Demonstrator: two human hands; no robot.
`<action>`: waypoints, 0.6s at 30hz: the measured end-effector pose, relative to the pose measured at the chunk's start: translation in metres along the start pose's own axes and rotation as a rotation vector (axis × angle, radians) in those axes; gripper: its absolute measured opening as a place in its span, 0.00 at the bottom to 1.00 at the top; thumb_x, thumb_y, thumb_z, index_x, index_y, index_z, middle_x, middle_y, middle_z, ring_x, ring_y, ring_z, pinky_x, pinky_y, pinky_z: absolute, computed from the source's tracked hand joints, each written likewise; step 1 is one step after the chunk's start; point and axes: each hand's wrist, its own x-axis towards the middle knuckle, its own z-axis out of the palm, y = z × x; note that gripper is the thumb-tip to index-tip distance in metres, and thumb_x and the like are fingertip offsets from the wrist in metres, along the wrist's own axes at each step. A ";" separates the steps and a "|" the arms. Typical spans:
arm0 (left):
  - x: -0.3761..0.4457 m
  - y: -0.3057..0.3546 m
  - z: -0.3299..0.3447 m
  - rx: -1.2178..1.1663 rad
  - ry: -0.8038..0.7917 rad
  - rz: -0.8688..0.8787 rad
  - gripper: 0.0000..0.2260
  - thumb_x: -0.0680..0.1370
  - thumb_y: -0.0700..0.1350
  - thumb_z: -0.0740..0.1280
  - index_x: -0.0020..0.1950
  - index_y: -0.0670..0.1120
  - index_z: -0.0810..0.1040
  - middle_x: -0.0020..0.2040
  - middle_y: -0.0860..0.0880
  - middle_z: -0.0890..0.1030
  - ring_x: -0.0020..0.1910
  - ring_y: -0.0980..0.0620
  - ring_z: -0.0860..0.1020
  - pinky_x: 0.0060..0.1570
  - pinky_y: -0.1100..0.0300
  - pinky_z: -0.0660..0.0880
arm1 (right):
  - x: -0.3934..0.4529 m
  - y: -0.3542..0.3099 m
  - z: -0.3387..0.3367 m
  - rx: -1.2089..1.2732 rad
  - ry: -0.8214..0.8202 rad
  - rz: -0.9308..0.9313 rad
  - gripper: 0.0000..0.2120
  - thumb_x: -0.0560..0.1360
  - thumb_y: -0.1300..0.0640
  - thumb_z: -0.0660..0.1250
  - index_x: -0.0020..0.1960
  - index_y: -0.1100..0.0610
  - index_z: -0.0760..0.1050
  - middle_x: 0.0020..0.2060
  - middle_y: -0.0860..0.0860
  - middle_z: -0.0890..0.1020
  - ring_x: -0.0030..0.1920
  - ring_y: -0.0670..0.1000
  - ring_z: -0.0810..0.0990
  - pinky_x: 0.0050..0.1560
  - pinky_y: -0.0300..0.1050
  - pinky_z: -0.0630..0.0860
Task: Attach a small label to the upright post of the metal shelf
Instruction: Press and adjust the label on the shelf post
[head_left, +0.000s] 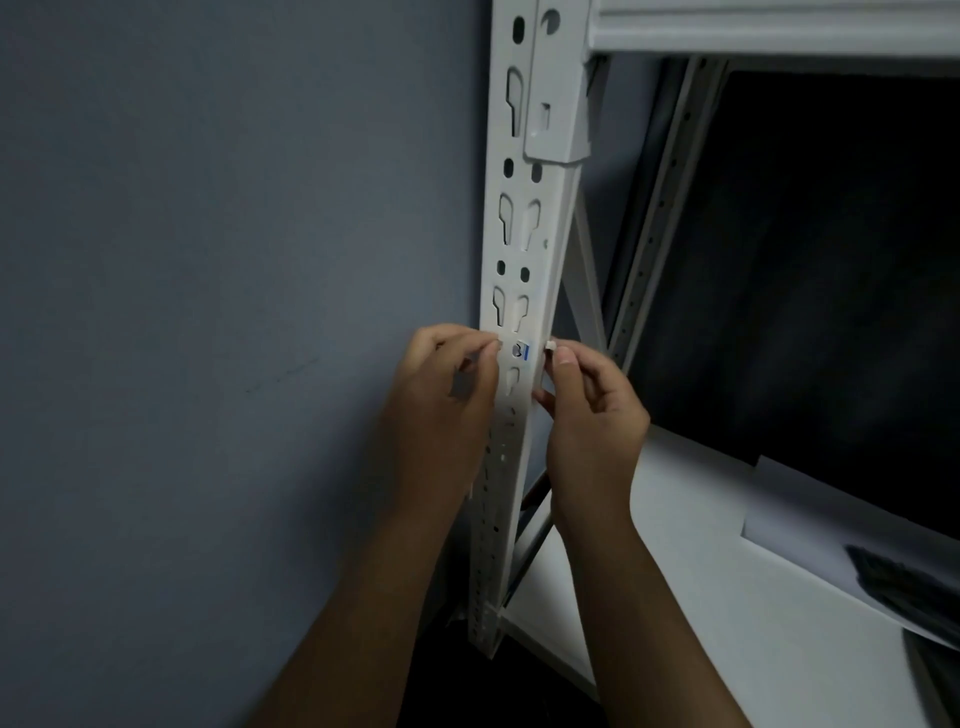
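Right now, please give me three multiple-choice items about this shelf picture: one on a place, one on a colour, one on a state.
1. Where is the label on the post?
A. at the top beam
B. on the post's front, between the two hands
C. on the wall

2. What colour is the label's stripe?
A. blue
B. red
C. green

3. What do the left hand and right hand do?
A. hang idle
B. hold a box
C. pinch at the post's two sides

Key: 1 B, it sits level with the fingertips; 2 A, a blue edge shows; 3 C, fingers curl at both edges.
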 end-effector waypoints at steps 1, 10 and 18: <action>-0.001 0.002 0.000 -0.018 0.006 -0.003 0.03 0.76 0.43 0.68 0.47 0.46 0.82 0.45 0.59 0.74 0.42 0.67 0.75 0.39 0.76 0.69 | -0.001 -0.001 0.000 0.007 -0.003 0.000 0.06 0.78 0.62 0.64 0.49 0.57 0.81 0.43 0.48 0.84 0.48 0.47 0.83 0.47 0.41 0.81; 0.002 0.018 -0.009 -0.206 -0.125 -0.075 0.02 0.74 0.41 0.70 0.43 0.48 0.81 0.45 0.51 0.79 0.42 0.61 0.78 0.40 0.72 0.72 | -0.011 -0.014 -0.002 -0.147 -0.120 -0.215 0.09 0.75 0.63 0.69 0.46 0.49 0.80 0.47 0.54 0.81 0.46 0.43 0.80 0.46 0.30 0.75; 0.003 0.024 -0.025 -0.324 -0.287 -0.120 0.03 0.73 0.42 0.71 0.42 0.49 0.82 0.43 0.53 0.81 0.41 0.60 0.80 0.41 0.68 0.76 | -0.011 -0.021 -0.013 -0.177 -0.222 -0.127 0.05 0.76 0.61 0.66 0.47 0.54 0.80 0.46 0.53 0.82 0.46 0.45 0.80 0.47 0.36 0.76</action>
